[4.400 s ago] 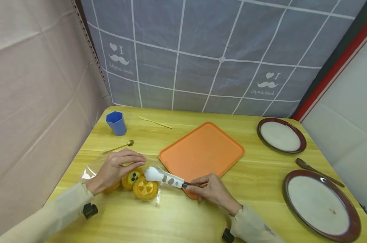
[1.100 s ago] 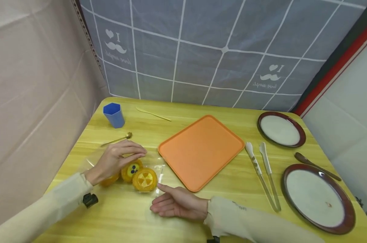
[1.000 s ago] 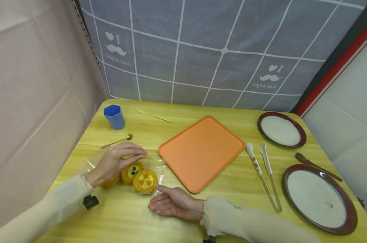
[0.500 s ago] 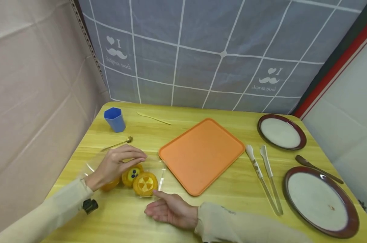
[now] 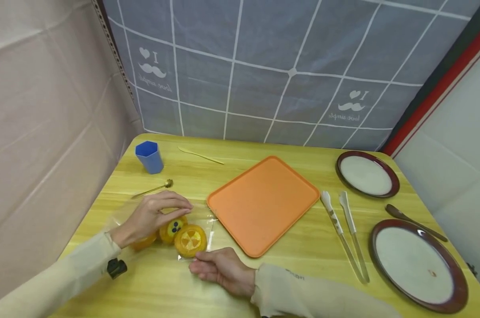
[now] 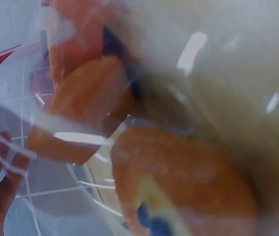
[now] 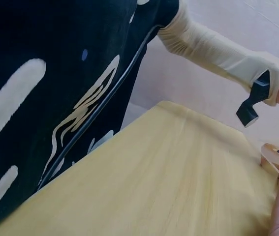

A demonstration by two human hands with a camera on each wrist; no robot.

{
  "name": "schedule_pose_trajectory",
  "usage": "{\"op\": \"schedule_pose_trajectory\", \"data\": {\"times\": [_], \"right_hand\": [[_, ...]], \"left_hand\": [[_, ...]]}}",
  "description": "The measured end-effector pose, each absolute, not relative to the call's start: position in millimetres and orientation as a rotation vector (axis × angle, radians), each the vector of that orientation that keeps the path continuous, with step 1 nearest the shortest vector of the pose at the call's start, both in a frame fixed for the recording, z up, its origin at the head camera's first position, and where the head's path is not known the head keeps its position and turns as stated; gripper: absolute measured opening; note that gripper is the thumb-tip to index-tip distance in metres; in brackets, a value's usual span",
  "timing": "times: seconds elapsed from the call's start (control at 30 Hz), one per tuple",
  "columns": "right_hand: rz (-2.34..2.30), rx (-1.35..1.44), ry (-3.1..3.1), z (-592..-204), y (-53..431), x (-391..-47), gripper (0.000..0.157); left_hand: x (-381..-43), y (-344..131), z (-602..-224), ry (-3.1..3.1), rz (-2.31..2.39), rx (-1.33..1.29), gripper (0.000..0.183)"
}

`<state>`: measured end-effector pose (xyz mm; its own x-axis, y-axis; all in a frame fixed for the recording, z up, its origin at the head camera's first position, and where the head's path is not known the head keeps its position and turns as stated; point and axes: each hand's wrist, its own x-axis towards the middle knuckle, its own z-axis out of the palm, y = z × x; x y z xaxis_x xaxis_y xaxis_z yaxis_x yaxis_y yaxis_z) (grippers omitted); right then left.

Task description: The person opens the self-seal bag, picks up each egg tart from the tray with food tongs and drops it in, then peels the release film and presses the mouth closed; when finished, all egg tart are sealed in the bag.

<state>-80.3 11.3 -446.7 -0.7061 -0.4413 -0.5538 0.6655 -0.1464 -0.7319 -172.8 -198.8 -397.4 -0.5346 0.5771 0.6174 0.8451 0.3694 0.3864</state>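
In the head view, a clear plastic bag (image 5: 208, 221) holds several round, golden tarts. One tart (image 5: 190, 240) has pale wedge shapes on top, and another tart (image 5: 174, 227) carries dark blue berries. My left hand (image 5: 154, 214) pinches the bag's upper edge, its wrist over the left part. At the bag's lower right corner, my right hand (image 5: 221, 267) pinches the edge between thumb and fingers, just below the wedge-topped tart. The left wrist view looks through the film at tarts (image 6: 178, 182) close up. A third tart is partly hidden under my left wrist.
An orange tray (image 5: 263, 205) lies right of the bag. Beyond it are tongs (image 5: 345, 236), two brown-rimmed plates (image 5: 418, 265) and a dark spoon (image 5: 414, 222). A blue cup (image 5: 149, 157), a gold spoon (image 5: 154, 188) and a thin yellow knife (image 5: 200, 155) sit at the back left.
The tongs, earlier in my right hand at the bag, now lie right of the tray. My right hand has come to the bag's lower corner and drawn its thumb and fingers together.
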Motion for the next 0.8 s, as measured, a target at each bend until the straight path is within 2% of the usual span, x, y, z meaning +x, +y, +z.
{"op": "schedule_pose_trajectory", "data": {"times": [0.27,0.33,0.53,0.67,0.8], "right_hand": [[-1.88,0.265,1.428,-446.2,8.0,-80.8,0.03],[-1.88,0.272,1.438,-446.1,8.6,-80.7,0.029],[-1.879,0.276,1.435,-445.6,10.6,-80.3,0.028],[-1.875,0.282,1.432,-446.2,10.8,-79.2,0.029],[-1.868,0.291,1.417,-447.0,10.3,-78.2,0.029]], "left_hand": [[-201.8,-202.5,-375.9,-2.675,-0.992,-1.538,0.011],[-216.0,-199.0,-368.7,-2.814,-1.013,-1.558,0.013],[-263.9,-181.3,-359.9,-3.108,-0.983,-1.362,0.027],[-280.9,-167.2,-371.5,-3.229,-0.95,-1.467,0.032],[-280.3,-156.0,-383.0,-3.313,-0.996,-1.606,0.024]]}}
